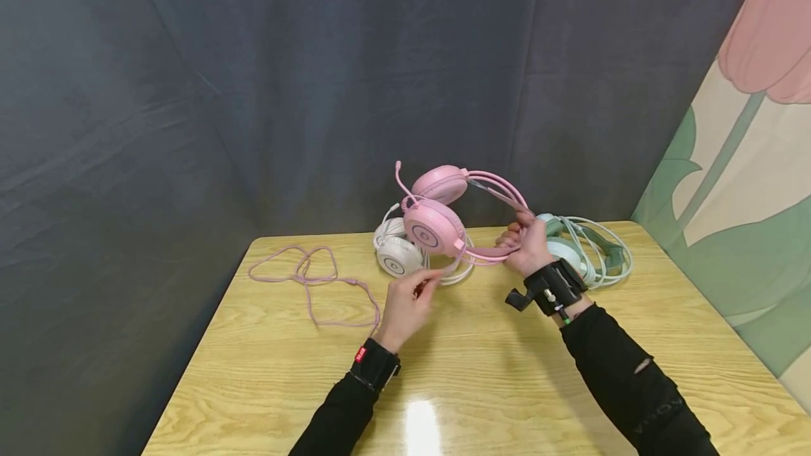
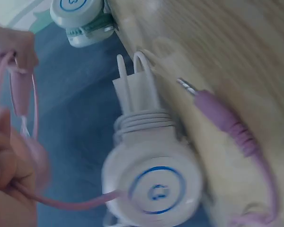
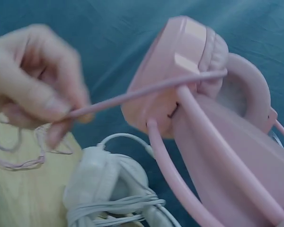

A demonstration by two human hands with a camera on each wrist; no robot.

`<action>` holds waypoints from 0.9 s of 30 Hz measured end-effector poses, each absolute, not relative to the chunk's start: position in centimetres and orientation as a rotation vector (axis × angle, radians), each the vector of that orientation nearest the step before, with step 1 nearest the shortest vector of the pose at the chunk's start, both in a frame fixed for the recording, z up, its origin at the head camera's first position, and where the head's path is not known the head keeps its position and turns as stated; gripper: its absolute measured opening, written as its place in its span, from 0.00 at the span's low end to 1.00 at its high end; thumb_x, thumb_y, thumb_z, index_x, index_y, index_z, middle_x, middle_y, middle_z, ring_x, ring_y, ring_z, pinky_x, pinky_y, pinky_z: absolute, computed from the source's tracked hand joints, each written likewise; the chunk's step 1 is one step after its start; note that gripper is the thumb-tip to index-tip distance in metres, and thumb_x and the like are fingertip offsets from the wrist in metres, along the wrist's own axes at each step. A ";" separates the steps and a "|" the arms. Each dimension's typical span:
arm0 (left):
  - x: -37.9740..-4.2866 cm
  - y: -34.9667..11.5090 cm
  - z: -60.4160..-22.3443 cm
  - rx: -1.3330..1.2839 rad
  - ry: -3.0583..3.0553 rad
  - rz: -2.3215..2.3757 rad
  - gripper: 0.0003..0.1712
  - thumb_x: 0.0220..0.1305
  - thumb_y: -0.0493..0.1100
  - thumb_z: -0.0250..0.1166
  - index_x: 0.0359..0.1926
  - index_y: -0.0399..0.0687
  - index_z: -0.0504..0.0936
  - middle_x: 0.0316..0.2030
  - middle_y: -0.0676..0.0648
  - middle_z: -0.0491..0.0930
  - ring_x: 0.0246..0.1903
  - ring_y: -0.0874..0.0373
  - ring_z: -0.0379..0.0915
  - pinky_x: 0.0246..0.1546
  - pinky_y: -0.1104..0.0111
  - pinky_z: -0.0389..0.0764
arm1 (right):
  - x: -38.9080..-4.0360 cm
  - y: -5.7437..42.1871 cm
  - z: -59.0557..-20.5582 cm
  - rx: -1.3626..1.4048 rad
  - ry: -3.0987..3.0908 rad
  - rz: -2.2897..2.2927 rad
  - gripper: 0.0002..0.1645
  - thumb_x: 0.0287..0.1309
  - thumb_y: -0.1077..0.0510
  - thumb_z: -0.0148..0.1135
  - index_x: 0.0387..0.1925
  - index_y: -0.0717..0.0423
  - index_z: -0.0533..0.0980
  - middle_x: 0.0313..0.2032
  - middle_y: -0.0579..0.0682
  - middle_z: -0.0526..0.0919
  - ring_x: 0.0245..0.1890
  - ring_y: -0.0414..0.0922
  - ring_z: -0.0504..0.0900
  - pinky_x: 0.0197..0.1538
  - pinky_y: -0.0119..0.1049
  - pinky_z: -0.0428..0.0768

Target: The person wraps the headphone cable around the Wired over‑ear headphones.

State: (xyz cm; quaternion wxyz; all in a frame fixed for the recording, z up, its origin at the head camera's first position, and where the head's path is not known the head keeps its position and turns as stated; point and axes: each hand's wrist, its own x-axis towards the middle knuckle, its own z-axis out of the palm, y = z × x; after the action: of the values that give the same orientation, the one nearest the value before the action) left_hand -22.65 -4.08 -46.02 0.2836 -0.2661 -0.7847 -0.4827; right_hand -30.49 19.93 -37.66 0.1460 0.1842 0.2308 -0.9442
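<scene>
your left hand (image 1: 405, 306) pinches pink cord (image 3: 132, 96); your right hand (image 1: 529, 248), fingers curled, grips pink headset (image 1: 437, 225) by band (image 3: 251, 151).

Extends black-sleeved left arm (image 1: 334, 415) and black-sleeved right arm (image 1: 633, 380) forward; pinches between thumb (image 3: 43, 100) and forefinger (image 3: 70, 79) of bare left hand (image 1: 405, 307); grips with curled fingers (image 1: 510, 238) of bare right hand (image 1: 531, 250), farther forward and to the right of left hand.

Left fingers (image 3: 72, 80) blurred around pink cord (image 3: 132, 95)
</scene>
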 end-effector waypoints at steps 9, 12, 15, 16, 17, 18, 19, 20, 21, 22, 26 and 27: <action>-24.7 -7.6 -47.9 -0.411 -2.280 -1.817 0.07 0.60 0.39 0.70 0.38 0.39 0.88 0.29 0.40 0.87 0.29 0.48 0.82 0.31 0.76 0.76 | -31.7 21.3 -37.1 0.414 0.418 -2.595 0.27 0.70 0.52 0.35 0.13 0.54 0.58 0.17 0.37 0.51 0.18 0.32 0.44 0.21 0.24 0.51; -25.5 -8.0 -48.1 -0.303 -2.305 -1.875 0.06 0.58 0.38 0.71 0.34 0.39 0.88 0.27 0.40 0.86 0.30 0.47 0.83 0.30 0.74 0.78 | -31.6 21.4 -37.3 0.317 0.415 -2.472 0.29 0.73 0.48 0.33 0.13 0.53 0.57 0.19 0.35 0.49 0.20 0.30 0.43 0.23 0.24 0.49; -26.3 -7.8 -47.6 -0.259 -2.356 -1.772 0.05 0.57 0.40 0.72 0.31 0.42 0.89 0.26 0.44 0.86 0.26 0.55 0.81 0.28 0.73 0.76 | -31.5 21.3 -37.6 0.215 0.451 -2.346 0.30 0.75 0.44 0.31 0.15 0.51 0.54 0.20 0.35 0.46 0.20 0.31 0.42 0.26 0.25 0.47; -26.5 -7.7 -47.4 -0.248 -2.372 -1.722 0.05 0.56 0.40 0.73 0.31 0.43 0.89 0.26 0.46 0.86 0.26 0.59 0.79 0.27 0.72 0.76 | -31.5 21.2 -37.7 0.179 0.470 -2.307 0.30 0.75 0.43 0.30 0.15 0.50 0.53 0.20 0.36 0.45 0.20 0.31 0.41 0.26 0.26 0.47; -26.8 -7.6 -47.1 -0.233 -2.387 -1.666 0.04 0.55 0.40 0.73 0.30 0.44 0.89 0.26 0.48 0.86 0.25 0.62 0.78 0.28 0.73 0.76 | -31.5 21.2 -37.8 0.142 0.491 -2.267 0.30 0.75 0.43 0.29 0.16 0.49 0.52 0.20 0.36 0.44 0.20 0.31 0.41 0.26 0.26 0.47; -27.1 -7.5 -46.8 -0.227 -2.394 -1.604 0.03 0.53 0.38 0.74 0.30 0.44 0.89 0.25 0.49 0.86 0.25 0.65 0.76 0.28 0.73 0.75 | -31.5 21.1 -37.9 0.106 0.511 -2.233 0.29 0.75 0.42 0.28 0.17 0.49 0.51 0.20 0.36 0.43 0.20 0.32 0.41 0.26 0.27 0.47; -27.3 -7.5 -46.5 -0.220 -2.398 -1.542 0.02 0.51 0.36 0.74 0.29 0.44 0.89 0.25 0.49 0.85 0.24 0.66 0.74 0.28 0.73 0.75 | -31.4 21.1 -37.9 0.074 0.541 -2.207 0.29 0.75 0.42 0.27 0.17 0.49 0.51 0.20 0.37 0.43 0.20 0.32 0.41 0.27 0.27 0.47; -27.5 -7.6 -46.3 -0.222 -2.401 -1.488 0.02 0.51 0.34 0.73 0.28 0.43 0.88 0.23 0.49 0.85 0.23 0.66 0.73 0.27 0.74 0.73 | -31.4 21.1 -38.0 0.042 0.565 -2.184 0.28 0.75 0.42 0.26 0.17 0.48 0.50 0.20 0.37 0.42 0.20 0.32 0.41 0.27 0.28 0.47; -27.7 -7.7 -45.9 -0.229 -2.403 -1.447 0.02 0.50 0.32 0.72 0.28 0.42 0.88 0.23 0.48 0.84 0.23 0.66 0.72 0.27 0.74 0.73 | -31.5 21.1 -38.0 0.014 0.582 -2.170 0.28 0.75 0.42 0.25 0.18 0.48 0.50 0.20 0.37 0.42 0.19 0.32 0.41 0.27 0.28 0.46; -27.9 -7.8 -45.6 -0.243 -2.407 -1.413 0.03 0.50 0.31 0.71 0.28 0.41 0.88 0.23 0.48 0.84 0.23 0.66 0.71 0.26 0.74 0.72 | -31.5 21.1 -38.0 -0.005 0.602 -2.161 0.28 0.75 0.43 0.25 0.18 0.48 0.51 0.20 0.37 0.42 0.19 0.33 0.41 0.27 0.28 0.46; -28.8 -9.1 -44.7 -0.400 -2.445 -1.360 0.04 0.59 0.33 0.68 0.35 0.40 0.88 0.27 0.45 0.84 0.23 0.63 0.68 0.24 0.74 0.68 | -31.7 21.7 -38.0 -0.054 0.646 -2.162 0.27 0.75 0.45 0.25 0.18 0.49 0.51 0.20 0.37 0.43 0.19 0.33 0.41 0.26 0.27 0.45; -29.1 -9.6 -44.6 -0.438 -2.459 -1.348 0.05 0.62 0.35 0.67 0.38 0.41 0.88 0.29 0.46 0.84 0.24 0.63 0.68 0.25 0.75 0.69 | -31.7 21.9 -38.0 -0.059 0.651 -2.165 0.27 0.75 0.45 0.25 0.18 0.49 0.51 0.20 0.37 0.43 0.19 0.33 0.41 0.26 0.27 0.45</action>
State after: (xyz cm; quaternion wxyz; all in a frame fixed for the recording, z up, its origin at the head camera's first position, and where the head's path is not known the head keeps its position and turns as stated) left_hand -29.13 -9.58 -44.58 0.1511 -0.1526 -0.8565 -0.4694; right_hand -31.70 21.91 -38.03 0.4258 -0.0237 0.2606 -0.8662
